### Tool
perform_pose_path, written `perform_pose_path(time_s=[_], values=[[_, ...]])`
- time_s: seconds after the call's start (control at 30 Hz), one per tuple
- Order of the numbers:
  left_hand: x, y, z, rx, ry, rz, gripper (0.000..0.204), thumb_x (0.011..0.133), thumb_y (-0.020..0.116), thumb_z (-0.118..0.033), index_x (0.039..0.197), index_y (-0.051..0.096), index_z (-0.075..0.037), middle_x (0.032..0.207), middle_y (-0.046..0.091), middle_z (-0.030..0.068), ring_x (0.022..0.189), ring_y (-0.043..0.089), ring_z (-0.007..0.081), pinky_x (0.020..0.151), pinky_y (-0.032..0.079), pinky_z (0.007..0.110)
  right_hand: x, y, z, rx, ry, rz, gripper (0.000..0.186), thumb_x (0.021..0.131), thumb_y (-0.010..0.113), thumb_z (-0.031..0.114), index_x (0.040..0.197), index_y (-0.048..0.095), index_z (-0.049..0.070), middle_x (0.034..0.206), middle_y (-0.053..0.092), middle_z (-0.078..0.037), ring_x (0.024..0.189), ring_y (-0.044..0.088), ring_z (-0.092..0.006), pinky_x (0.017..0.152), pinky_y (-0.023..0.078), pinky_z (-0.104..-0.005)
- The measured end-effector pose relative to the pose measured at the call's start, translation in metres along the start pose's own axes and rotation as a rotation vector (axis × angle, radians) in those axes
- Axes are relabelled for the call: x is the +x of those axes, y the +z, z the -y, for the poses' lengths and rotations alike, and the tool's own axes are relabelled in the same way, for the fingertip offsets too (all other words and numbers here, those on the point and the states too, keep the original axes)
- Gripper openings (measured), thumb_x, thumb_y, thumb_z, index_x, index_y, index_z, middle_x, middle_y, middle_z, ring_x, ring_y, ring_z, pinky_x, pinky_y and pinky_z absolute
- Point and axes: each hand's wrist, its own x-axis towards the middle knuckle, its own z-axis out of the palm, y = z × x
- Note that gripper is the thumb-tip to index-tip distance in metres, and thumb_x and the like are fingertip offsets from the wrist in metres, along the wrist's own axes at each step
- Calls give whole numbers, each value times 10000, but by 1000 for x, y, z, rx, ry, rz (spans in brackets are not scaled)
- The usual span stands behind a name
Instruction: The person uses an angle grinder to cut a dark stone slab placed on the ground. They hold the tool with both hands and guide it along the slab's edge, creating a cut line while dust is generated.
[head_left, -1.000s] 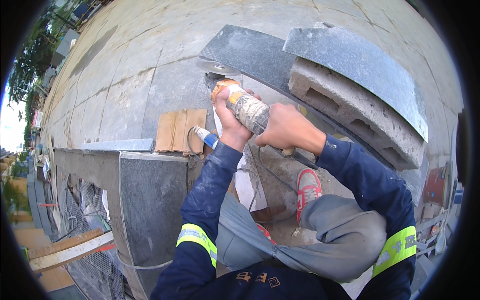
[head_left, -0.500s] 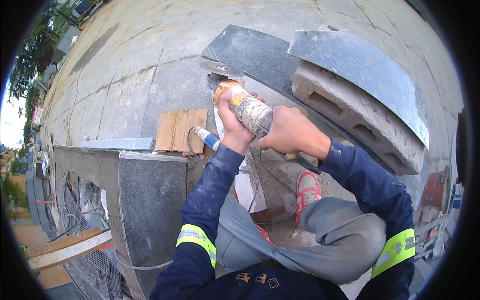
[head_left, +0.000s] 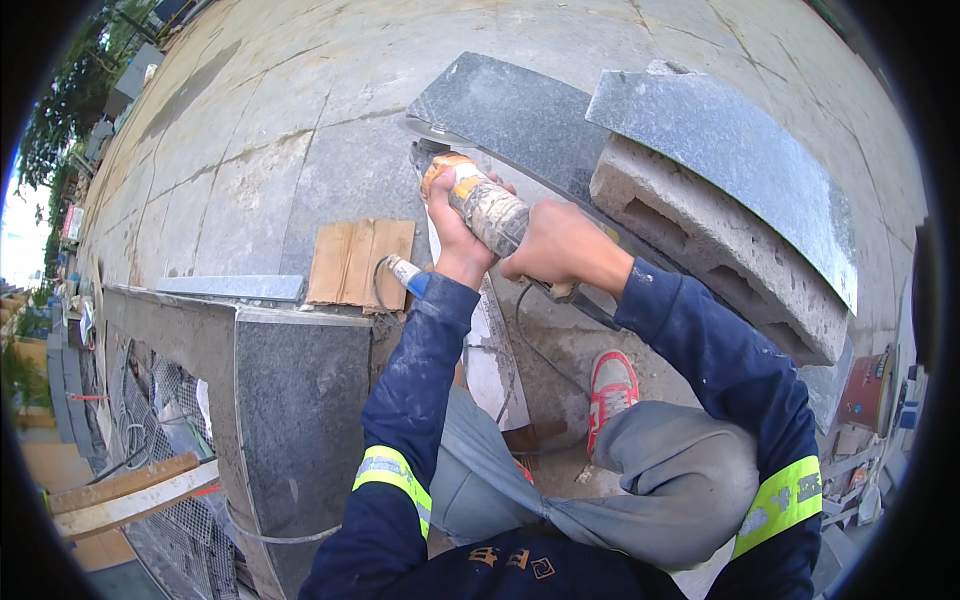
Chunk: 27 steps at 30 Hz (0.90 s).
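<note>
A dusty angle grinder (head_left: 494,215) with an orange front housing is held in both hands. My left hand (head_left: 452,230) wraps round its front body. My right hand (head_left: 565,245) is closed round its rear, near the handle. The grinder's metal disc (head_left: 434,130) meets the left end of a dark grey stone slab (head_left: 510,115) along the lower edge and is partly hidden there. A lighter grey slab (head_left: 720,160) rests on a concrete block (head_left: 715,250) to the right. A white and blue power tool (head_left: 412,275) lies beside my left wrist, partly behind it.
Brown cardboard (head_left: 360,260) lies left of my hands, next to a thin stone strip (head_left: 230,285). A stone-faced ledge (head_left: 300,420) stands at the lower left, with mesh and timber (head_left: 120,500) beyond it. A cable (head_left: 540,350) runs by my red shoe (head_left: 612,400).
Both hands and the grinder have moved slightly left and up since half a second ago. The disc is now more hidden by the dark slab's edge. The slabs and block appear slightly lower and further right.
</note>
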Motion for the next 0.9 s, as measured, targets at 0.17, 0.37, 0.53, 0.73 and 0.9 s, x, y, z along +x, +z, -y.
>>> perform_pose_path(time_s=[0.17,0.37,0.53,0.73,0.9], values=[[-3,3,1,15,25,-19,459,777,622,-405,1007,461,-43,864,559,115,817,590,290,720,531,450,0,2,-1,25,34,12,548,574,748,361,815,648,-121,774,658,-240,711,676,-308,664,544,-343],[-16,10,5,-20,-34,-15,471,776,615,-420,980,484,-17,866,560,113,820,590,288,720,532,451,-15,1,2,-3,77,13,521,614,749,343,880,654,-95,833,670,-237,758,691,-300,705,557,-329],[-24,13,10,-26,-37,11,478,772,613,-434,958,500,-8,860,556,109,819,590,281,720,532,445,-28,1,3,7,75,8,495,630,744,324,878,652,-95,807,675,-227,745,693,-305,692,560,-331],[-34,17,17,-7,-30,11,476,781,598,-444,964,497,-17,856,552,103,819,589,274,716,534,444,-38,1,-2,24,72,11,504,622,749,323,847,645,-116,761,666,-239,714,692,-314,658,560,-343],[-44,22,23,-19,-23,-7,467,790,584,-437,989,481,-28,860,548,100,815,590,275,710,536,452,-51,-1,-1,27,57,-7,533,611,752,322,840,631,-143,753,653,-268,702,685,-338,650,557,-355]])
